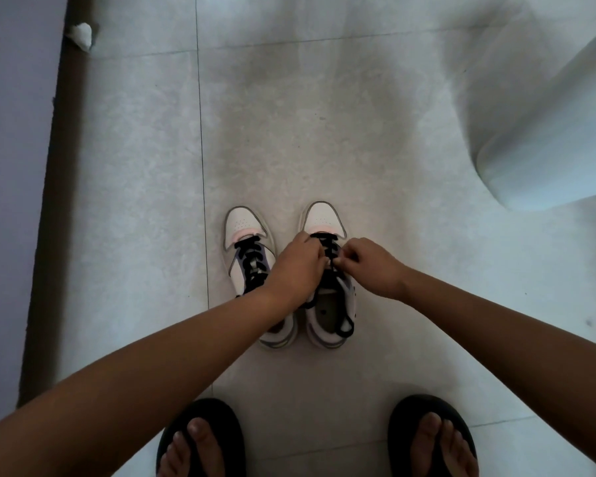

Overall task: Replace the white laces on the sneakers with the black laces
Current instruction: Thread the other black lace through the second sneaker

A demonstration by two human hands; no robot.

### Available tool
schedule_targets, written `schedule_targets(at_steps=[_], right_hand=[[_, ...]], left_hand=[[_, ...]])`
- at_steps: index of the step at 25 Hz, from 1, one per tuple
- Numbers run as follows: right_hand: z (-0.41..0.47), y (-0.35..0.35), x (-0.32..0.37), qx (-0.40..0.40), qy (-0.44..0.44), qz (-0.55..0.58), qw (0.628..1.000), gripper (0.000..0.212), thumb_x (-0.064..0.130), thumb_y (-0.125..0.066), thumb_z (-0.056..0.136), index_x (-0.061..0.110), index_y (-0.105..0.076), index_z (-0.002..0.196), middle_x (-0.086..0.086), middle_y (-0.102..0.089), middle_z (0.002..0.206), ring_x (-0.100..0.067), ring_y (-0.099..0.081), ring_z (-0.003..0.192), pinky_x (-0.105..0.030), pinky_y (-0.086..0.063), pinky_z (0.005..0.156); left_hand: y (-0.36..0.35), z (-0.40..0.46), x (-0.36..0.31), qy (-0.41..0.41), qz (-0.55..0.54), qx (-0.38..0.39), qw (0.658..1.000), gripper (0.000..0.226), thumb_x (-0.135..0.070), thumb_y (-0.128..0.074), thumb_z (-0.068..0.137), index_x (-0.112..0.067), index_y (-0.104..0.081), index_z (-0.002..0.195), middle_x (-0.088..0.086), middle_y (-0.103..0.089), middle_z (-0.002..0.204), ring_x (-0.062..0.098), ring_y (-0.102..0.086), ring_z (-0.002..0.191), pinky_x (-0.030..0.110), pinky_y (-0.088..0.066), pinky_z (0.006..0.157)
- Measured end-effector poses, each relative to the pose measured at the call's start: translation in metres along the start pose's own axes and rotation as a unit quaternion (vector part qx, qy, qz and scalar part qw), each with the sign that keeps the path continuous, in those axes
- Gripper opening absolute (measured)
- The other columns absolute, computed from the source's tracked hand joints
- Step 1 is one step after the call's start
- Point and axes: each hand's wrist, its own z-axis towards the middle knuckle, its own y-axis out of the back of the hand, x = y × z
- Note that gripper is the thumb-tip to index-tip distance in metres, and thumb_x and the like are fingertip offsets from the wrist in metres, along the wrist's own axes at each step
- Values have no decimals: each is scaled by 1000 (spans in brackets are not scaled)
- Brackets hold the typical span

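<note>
From my seat I can read nothing here: no words, brand marks, numbers or signs come through. The two sneakers (283,270) show only plain white, grey and pink panels, the black sandals (200,438) carry no visible print, and the white container (544,139) at the right edge is blank and blurred.

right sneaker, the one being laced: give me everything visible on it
The right sneaker is white with a perforated toe cap, a pink band behind it and greyish sole trim. It stands upright on the tile floor, toe away from the person, beside the left sneaker. Black lace crosses its eyelets; a loose loop hangs at the collar. Both hands, left hand and right hand, work the lace mid-tongue.
</note>
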Motion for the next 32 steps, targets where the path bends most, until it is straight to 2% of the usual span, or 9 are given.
schedule_targets(at_steps=[2,4,7,10,16,19,22,26,32], right_hand=[[-11,-1,-4,-9,19,19,1000,10,24,-60,90,15,-58,94,2,-55,90,-11,-52,81,-27,-43,74],[-25,-3,-9,-8,52,-6,999,22,26,-62,89,15,-58,107,0,-55,102,-13,-54,93,-24,-43,80],[-36,-9,-5,-81,104,-130,983,19,27,-60,89,14,-61,103,-1,-55,103,-16,-53,94,-25,-40,71],[-34,-18,1,-57,115,-210,969,21,21,-53,91,10,-57,109,-7,-54,110,-22,-51,98,-28,-37,71],[-28,-5,-2,3,132,-145,981,9,11,-55,89,6,-54,96,-10,-51,98,-21,-47,83,-24,-31,68],[-29,-1,-5,2,139,-92,986,7,9,-56,90,11,-50,91,-2,-47,91,-15,-45,80,-15,-30,66],[-33,-2,-8,-16,122,-46,991,8,14,-59,90,12,-52,92,0,-50,90,-14,-49,80,-13,-39,67],[-34,-8,-12,-44,51,-4,998,11,22,-61,90,13,-54,90,-2,-56,90,-17,-53,83,-29,-44,74],[-20,1,-1,31,50,-56,997,26,18,-58,90,22,-43,70,8,-42,73,-14,-42,69,-22,-34,61]], left_hand=[[-6,-18,7,-62,-8,-11,998,33,-26,-47,97,-3,-57,119,13,-50,119,24,-50,107,30,-39,90],[-10,-33,16,-97,42,4,994,45,-34,-50,95,-8,-49,131,10,-50,122,23,-49,109,33,-41,91],[-14,-39,23,-105,119,2,987,43,-33,-54,93,-11,-49,128,8,-52,118,22,-50,104,30,-39,84],[-17,-42,18,-91,80,-44,992,24,-23,-49,95,-7,-55,112,10,-54,109,23,-51,98,28,-35,76],[-21,-47,18,-89,-30,-61,994,9,-2,-54,88,2,-58,96,15,-55,97,26,-52,87,27,-37,71],[-18,-44,18,-30,-93,-77,992,9,-5,-58,85,-4,-57,94,7,-53,93,20,-52,83,23,-35,68],[-12,-34,20,18,-127,-27,991,14,-19,-64,83,-14,-52,90,-3,-48,86,15,-49,79,21,-31,63],[-2,-18,12,66,-120,16,990,34,-51,-55,87,-20,-51,77,-4,-54,77,15,-53,73,30,-42,63],[13,11,-3,18,-1,119,993,24,-21,-59,88,1,-69,89,16,-67,88,24,-60,80,28,-41,65]])
